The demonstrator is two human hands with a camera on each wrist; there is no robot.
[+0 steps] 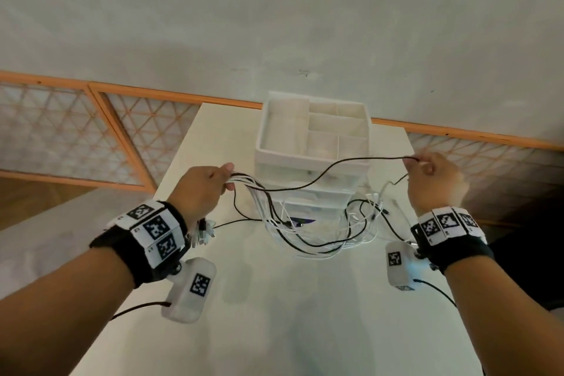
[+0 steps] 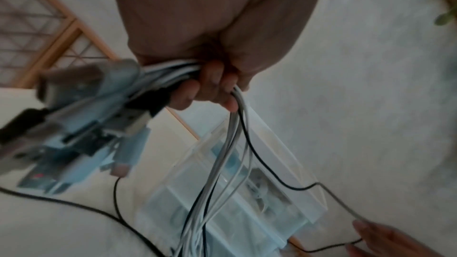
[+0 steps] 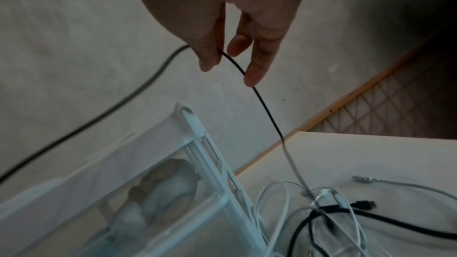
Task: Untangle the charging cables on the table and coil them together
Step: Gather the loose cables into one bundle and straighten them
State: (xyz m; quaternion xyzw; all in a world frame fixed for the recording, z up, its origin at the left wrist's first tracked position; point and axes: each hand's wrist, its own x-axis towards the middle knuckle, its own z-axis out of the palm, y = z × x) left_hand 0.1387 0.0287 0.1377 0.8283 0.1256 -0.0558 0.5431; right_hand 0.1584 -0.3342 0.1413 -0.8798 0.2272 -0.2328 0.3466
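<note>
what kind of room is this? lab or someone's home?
Probably a home or small office room, not a lab. A white table carries a plastic drawer organizer, plain plaster wall behind, wood-framed lattice panels low along it. Nothing industrial shows. The left hand grips a cable bundle.

Left hand (image 2: 217, 77) gripping bundled white and black cables (image 2: 230, 144), plugs (image 2: 81, 130) fanned out, above clear drawer unit (image 2: 247, 202).
</note>
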